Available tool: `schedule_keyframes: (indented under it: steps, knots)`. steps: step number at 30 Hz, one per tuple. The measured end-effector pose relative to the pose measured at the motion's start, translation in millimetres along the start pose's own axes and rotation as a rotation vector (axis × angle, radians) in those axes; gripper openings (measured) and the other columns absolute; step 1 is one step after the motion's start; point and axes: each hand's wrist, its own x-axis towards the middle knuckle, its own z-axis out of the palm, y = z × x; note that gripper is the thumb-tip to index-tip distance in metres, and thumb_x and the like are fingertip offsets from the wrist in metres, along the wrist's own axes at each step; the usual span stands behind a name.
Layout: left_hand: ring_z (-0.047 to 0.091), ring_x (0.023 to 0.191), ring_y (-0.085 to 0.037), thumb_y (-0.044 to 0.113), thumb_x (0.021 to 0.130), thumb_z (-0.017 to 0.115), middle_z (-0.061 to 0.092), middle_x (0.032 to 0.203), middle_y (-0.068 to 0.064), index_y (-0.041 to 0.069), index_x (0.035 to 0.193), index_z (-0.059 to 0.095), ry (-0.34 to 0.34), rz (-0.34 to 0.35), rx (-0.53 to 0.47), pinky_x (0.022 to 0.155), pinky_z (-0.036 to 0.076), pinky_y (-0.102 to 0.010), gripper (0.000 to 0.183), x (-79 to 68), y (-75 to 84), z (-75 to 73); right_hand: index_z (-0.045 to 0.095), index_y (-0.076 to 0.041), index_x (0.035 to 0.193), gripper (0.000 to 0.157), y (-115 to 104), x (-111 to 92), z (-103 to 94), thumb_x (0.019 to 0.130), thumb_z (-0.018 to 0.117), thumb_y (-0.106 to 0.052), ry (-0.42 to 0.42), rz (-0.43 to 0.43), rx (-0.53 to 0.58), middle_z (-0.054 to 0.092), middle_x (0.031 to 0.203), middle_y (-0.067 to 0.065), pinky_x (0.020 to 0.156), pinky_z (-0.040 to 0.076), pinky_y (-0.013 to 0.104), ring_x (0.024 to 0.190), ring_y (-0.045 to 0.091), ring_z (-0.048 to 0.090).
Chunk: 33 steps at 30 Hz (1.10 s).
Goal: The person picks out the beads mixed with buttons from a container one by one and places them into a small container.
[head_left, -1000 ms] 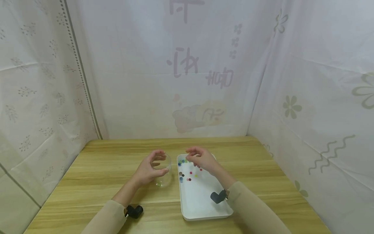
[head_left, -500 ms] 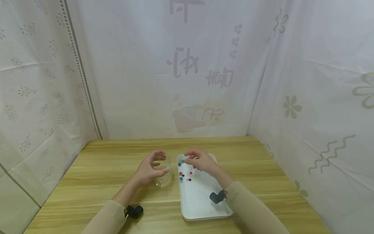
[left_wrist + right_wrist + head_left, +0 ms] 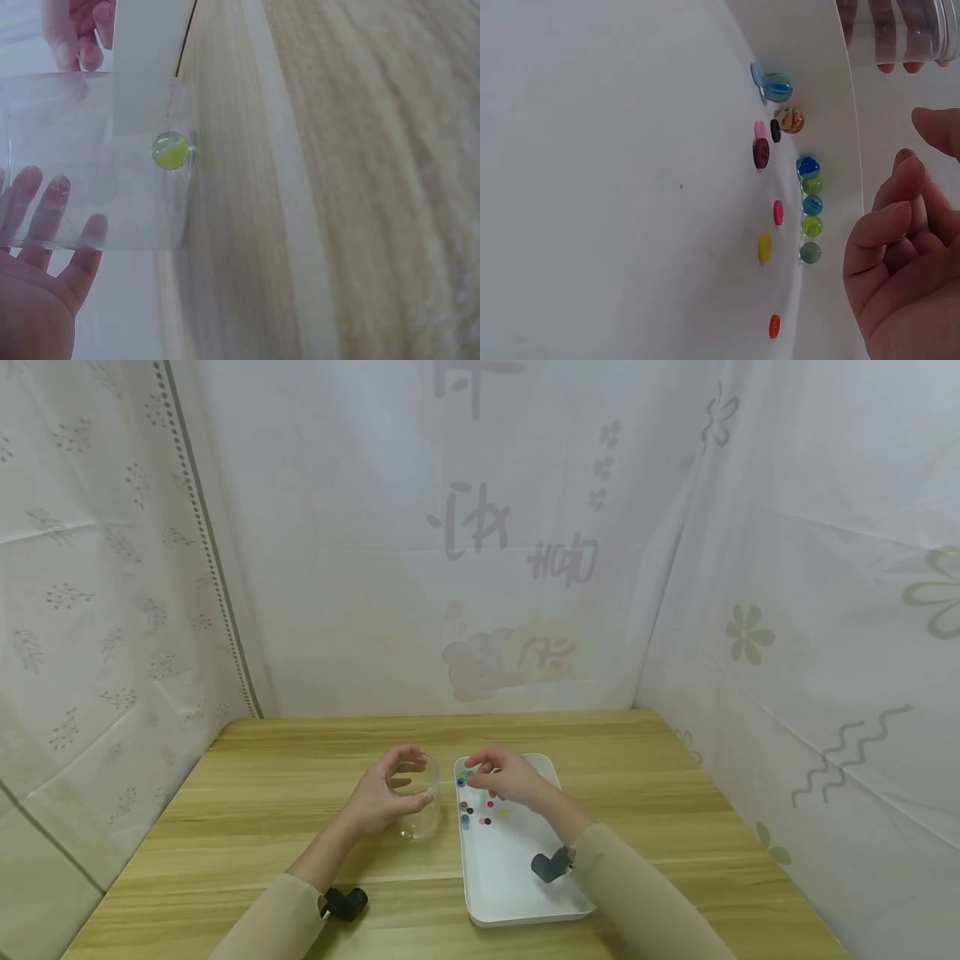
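My left hand [image 3: 393, 793] grips a clear plastic jar [image 3: 423, 817] that stands on the table. Inside at its bottom lies one yellow-green marble [image 3: 171, 151]. Over the far left part of a white tray [image 3: 517, 877] hovers my right hand [image 3: 506, 775]; its fingers are loosely bent, thumb and forefinger apart, with nothing visible between them. Along the tray's left wall, in the right wrist view, lie several glass marbles [image 3: 812, 205]. Close by are several buttons, among them a maroon button [image 3: 761, 153], a yellow button [image 3: 765, 247] and a red button [image 3: 775, 326].
The wooden table [image 3: 247, 827] carries both the jar and the tray, the tray to the jar's right with a narrow gap between. Patterned curtains [image 3: 360, 568] hang behind and at both sides of the table. Each wrist bears a small black camera.
My right hand has shifted a little to the left over the tray, toward the jar. The left hand and the jar have stayed in place.
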Motion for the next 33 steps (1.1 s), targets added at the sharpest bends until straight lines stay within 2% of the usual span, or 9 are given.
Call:
schedule_keyframes:
  steps: [9,16,23,33]
  knots:
    - [0.061,0.140,-0.043,0.021,0.091,0.088,0.063,0.150,-0.025,0.008,0.151,0.052,0.000,0.007,0.014,0.118,0.049,-0.068,0.071,0.0,-0.7,0.0,0.077,-0.015,0.126,0.031,6,-1,5.0,0.099,0.082,-0.027,-0.034,0.035,-0.058,0.061,0.086,-0.002,0.059,0.047,0.025,0.069,0.017,0.060]
    - [0.060,0.141,-0.043,0.020,0.091,0.088,0.062,0.151,-0.027,0.009,0.150,0.052,-0.001,0.006,0.001,0.119,0.048,-0.069,0.070,0.1,-0.9,0.0,0.077,-0.015,0.121,0.026,16,1,9.6,0.098,0.083,-0.026,-0.081,0.014,-0.078,0.063,0.078,-0.003,0.057,0.045,0.024,0.063,0.012,0.055]
    - [0.061,0.141,-0.043,0.021,0.091,0.088,0.062,0.151,-0.026,0.009,0.151,0.052,-0.001,0.000,0.007,0.119,0.048,-0.069,0.071,0.0,0.0,0.0,0.078,-0.019,0.117,0.024,21,1,14.4,0.098,0.084,-0.031,-0.094,0.041,-0.140,0.065,0.079,-0.003,0.061,0.046,0.025,0.065,0.013,0.058]
    - [0.061,0.141,-0.043,0.021,0.090,0.089,0.063,0.151,-0.023,0.009,0.151,0.052,0.003,-0.006,0.012,0.119,0.048,-0.068,0.073,-0.6,2.5,0.2,0.078,-0.018,0.116,0.022,24,2,19.4,0.098,0.083,-0.027,-0.096,0.053,-0.180,0.067,0.079,-0.002,0.065,0.047,0.026,0.069,0.013,0.061]
